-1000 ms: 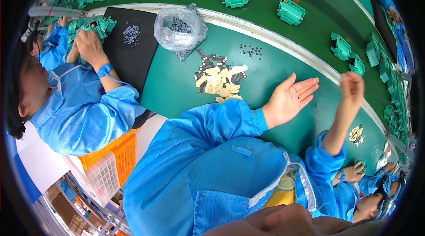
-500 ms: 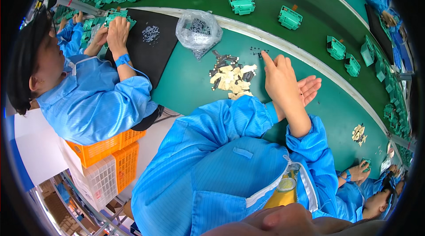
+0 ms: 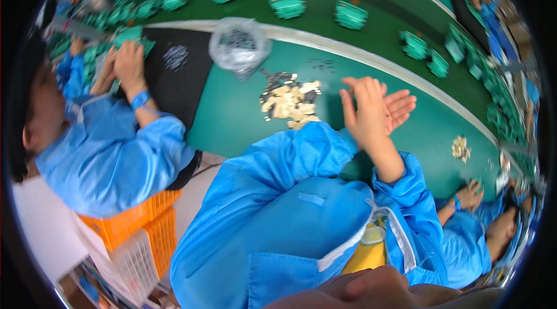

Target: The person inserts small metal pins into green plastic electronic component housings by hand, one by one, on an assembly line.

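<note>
My left hand [image 3: 400, 106] lies palm up above the green worktop, its fingers stretched toward the right. Across it, back upward, is my right hand [image 3: 369, 106], thumb apart from the fingers. Blur and overlap hide its fingertips and whatever sits in the covered part of the left palm. Just beyond the hands lie several tiny dark parts [image 3: 322, 65], loose on the worktop. To their left is a pile of cream-coloured pieces [image 3: 293, 103], with small black parts [image 3: 278, 84] at its far side.
A clear plastic bag of dark parts [image 3: 239, 48] stands beside a black mat [image 3: 188, 68]. Green housings [image 3: 350, 14] line the conveyor [image 3: 316, 25] beyond a pale rail. One co-worker [image 3: 116, 152] sits at left, another [image 3: 467, 245] at right. Orange crates [image 3: 159, 239] stand at lower left.
My right hand has drawn back from the tiny dark parts, its pointing finger no longer over them, and is now over my left palm. The whole view has shifted.
</note>
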Available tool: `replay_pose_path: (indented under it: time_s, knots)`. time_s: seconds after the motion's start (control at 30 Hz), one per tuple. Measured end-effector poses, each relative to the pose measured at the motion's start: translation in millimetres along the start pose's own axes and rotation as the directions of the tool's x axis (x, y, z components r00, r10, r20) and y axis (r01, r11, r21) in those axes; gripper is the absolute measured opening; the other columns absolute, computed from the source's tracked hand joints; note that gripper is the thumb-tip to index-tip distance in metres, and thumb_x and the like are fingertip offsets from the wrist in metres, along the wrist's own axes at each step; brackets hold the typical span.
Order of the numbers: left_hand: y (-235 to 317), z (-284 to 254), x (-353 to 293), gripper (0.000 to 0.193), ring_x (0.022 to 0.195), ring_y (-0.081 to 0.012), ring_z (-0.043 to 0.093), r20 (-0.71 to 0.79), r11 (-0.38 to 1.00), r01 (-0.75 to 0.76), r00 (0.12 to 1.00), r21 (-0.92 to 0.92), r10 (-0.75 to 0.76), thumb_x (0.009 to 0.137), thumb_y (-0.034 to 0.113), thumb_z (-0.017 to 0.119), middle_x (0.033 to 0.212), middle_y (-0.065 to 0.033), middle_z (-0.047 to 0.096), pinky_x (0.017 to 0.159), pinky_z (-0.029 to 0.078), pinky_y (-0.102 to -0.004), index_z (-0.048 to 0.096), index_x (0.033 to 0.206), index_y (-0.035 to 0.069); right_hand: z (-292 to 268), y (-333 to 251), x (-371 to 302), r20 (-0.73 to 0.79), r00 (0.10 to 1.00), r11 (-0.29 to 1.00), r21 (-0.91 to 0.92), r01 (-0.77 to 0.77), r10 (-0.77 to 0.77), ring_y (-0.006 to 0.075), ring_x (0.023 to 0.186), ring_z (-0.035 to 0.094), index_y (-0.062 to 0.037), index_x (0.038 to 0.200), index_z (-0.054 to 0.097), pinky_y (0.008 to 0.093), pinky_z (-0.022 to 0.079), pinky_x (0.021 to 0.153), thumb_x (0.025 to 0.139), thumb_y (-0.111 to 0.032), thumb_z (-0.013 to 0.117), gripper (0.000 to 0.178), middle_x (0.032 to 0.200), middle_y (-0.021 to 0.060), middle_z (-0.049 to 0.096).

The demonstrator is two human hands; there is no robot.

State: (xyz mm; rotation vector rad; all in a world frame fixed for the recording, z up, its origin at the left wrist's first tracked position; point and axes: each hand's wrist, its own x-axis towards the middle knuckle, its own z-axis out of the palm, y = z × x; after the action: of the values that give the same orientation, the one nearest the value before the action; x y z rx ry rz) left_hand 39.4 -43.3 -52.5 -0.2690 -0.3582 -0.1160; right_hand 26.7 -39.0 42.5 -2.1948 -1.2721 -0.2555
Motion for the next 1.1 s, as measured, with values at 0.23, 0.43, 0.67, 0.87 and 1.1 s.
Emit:
replay_pose_path:
  time_s: [0.23,0.43,0.67,0.87,1.1]
  knots:
    - [9.6,54.7,7.5,0.087,0.140,-0.0300,0.037,-0.310,0.989,0.104,0.948,0.104,-0.068,0.096,0.068,0.031,0.151,-0.0180,0.039,0.115,0.031,-0.0431,0.032,0.148,-0.002,-41.8,13.6,-85.6,-0.365,0.893,0.964,0.065,-0.257,0.262,0.0270,0.079,0.056,-0.0017,0.095,0.061,0.0361,0.045,0.074,0.080,0.001,0.068,0.017,0.087,0.0122,0.058]
    - [-2.3,52.7,14.9,0.089,0.144,-0.0294,0.029,-0.348,0.984,0.165,0.928,0.062,-0.134,0.095,0.068,0.033,0.154,-0.0195,0.033,0.117,0.025,-0.0435,0.029,0.148,-0.003,-48.6,44.9,-100.4,-0.306,0.712,0.750,0.471,-0.464,0.632,0.0178,0.072,0.059,0.0006,0.092,0.062,0.0300,0.049,0.067,0.086,-0.001,0.066,0.007,0.084,0.0105,0.060]
    - [-5.5,38.8,12.4,0.078,0.145,-0.0311,0.027,-0.420,0.985,0.131,0.904,0.109,-0.074,0.099,0.056,0.038,0.156,-0.0205,0.029,0.118,0.025,-0.0427,0.026,0.149,-0.003,-51.7,61.8,-92.8,-0.181,0.825,0.832,0.284,-0.477,0.535,0.0355,0.081,0.058,-0.0012,0.088,0.063,0.0437,0.048,0.072,0.080,-0.007,0.067,0.011,0.085,0.0166,0.060]
    - [4.9,43.0,8.7,0.073,0.142,-0.0290,0.035,-0.457,0.997,0.076,0.887,-0.004,-0.069,0.100,0.054,0.038,0.155,-0.0170,0.033,0.110,0.035,-0.0408,0.028,0.150,0.001,-46.7,77.1,-86.1,-0.160,0.893,0.872,0.344,-0.349,0.421,0.0345,0.083,0.056,-0.0021,0.088,0.058,0.0434,0.046,0.073,0.080,-0.008,0.066,0.013,0.087,0.0158,0.057]
    - [8.2,40.7,9.9,0.067,0.137,-0.0263,0.042,-0.529,0.995,0.007,0.847,0.098,0.046,0.100,0.052,0.043,0.151,-0.0121,0.041,0.100,0.042,-0.0414,0.035,0.147,0.004,-40.3,89.1,-84.0,-0.164,0.903,0.814,0.517,-0.264,0.397,0.0317,0.080,0.054,-0.0024,0.087,0.055,0.0407,0.046,0.071,0.081,-0.009,0.065,0.013,0.083,0.0137,0.054]
